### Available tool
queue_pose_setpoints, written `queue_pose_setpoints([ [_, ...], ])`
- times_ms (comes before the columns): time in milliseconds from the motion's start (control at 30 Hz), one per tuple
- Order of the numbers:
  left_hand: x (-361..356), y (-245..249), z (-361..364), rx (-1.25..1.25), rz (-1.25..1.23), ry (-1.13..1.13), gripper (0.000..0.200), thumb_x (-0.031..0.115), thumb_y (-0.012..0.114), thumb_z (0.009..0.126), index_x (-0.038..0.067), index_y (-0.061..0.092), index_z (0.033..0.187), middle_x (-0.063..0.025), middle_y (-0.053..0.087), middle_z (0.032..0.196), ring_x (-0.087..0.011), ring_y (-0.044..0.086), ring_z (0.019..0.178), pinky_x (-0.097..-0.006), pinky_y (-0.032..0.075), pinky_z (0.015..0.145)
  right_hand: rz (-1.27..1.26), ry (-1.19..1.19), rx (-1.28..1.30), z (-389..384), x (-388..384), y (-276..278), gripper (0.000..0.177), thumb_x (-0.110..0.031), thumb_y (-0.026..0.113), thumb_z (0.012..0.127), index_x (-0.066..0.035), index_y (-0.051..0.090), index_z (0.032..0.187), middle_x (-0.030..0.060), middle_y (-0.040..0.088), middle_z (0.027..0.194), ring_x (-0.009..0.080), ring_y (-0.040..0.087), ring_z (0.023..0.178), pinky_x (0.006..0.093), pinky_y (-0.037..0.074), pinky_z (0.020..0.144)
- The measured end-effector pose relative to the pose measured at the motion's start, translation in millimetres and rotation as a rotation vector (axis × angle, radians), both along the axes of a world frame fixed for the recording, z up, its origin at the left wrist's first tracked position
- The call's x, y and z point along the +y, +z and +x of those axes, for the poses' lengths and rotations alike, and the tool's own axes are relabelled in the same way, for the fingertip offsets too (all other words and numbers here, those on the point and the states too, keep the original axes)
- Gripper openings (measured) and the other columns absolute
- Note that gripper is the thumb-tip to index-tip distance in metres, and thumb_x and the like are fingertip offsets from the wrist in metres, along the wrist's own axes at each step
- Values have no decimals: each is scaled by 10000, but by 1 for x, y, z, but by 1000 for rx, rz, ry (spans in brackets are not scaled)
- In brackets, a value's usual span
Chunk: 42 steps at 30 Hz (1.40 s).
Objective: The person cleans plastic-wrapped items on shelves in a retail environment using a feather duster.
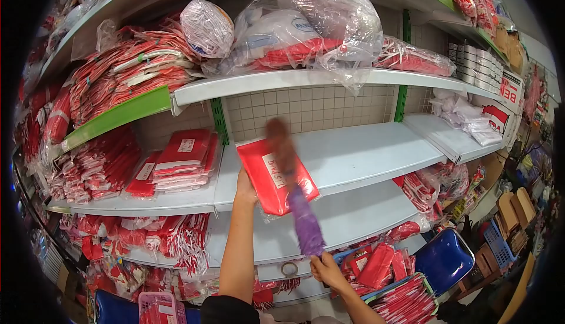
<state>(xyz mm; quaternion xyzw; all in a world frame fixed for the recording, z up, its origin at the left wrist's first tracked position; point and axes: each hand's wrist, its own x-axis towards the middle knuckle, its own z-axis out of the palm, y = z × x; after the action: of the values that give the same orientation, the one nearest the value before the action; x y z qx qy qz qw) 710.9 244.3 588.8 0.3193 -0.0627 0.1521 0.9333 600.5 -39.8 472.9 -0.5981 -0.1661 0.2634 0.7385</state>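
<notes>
Grasps a red packet [266,199] with the left hand [246,187] at its left edge, tilted, white label outward, in front of the middle shelf [365,150]. Grips with the right hand [325,270] the near end of a purple tool [306,224], fingers closed around it. Holds the tool slantwise, with its brown far end, blurred, in front of the packet; cannot tell whether touching it. Has a stack [181,159] of red packets just left of the green post [219,122], and white bags [468,118] on the far right. Faces a large clear bag [306,21] on the upper shelf [282,82]. Has a blue chair [445,259] at the near right, beside a basket [406,300] of red packets.
</notes>
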Motion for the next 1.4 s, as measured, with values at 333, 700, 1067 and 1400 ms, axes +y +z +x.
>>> queue_pose_setpoints([
  [333, -40, 42, -36, 50, 97, -131, 718, 666, 370, 826, 82, 474, 1229, -138, 560, 1171, -270, 581, 1009, -436, 485, 855, 250, -244, 45, 32, -38, 46, 192, -241, 551, 901, -129, 397, 926, -33, 340, 640, 49, 291, 449, 206, 199, 387],
  [700, -106, 29, -51, 211, 375, -167, 617, 574, 418, 866, 74, 480, 1221, -109, 576, 1147, -200, 572, 1001, -368, 464, 868, 339, -101, -44, 47, -31, 81, 476, -130, 578, 872, 40, 356, 1259, 124, 530, 1160, 153, 560, 978, 291, 471, 835],
  [1067, -145, 5, -60, 73, 1150, 411, 522, 459, 392, 911, 128, 336, 1311, -91, 482, 1159, -156, 497, 968, -320, 407, 814, 444, -239, -39, 32, -45, 95, 477, -69, 576, 843, 4, 363, 1263, 148, 527, 1168, 200, 531, 1056, 320, 454, 869],
  [1400, -158, -9, -39, -35, 178, -451, 780, 566, 403, 868, 92, 129, 1424, -270, 224, 1395, -373, 375, 1213, -460, 400, 929, 343, 187, 44, 10, -18, 94, 264, -294, 433, 954, -55, 408, 844, -10, 383, 608, 40, 279, 444, 198, 211, 389],
])
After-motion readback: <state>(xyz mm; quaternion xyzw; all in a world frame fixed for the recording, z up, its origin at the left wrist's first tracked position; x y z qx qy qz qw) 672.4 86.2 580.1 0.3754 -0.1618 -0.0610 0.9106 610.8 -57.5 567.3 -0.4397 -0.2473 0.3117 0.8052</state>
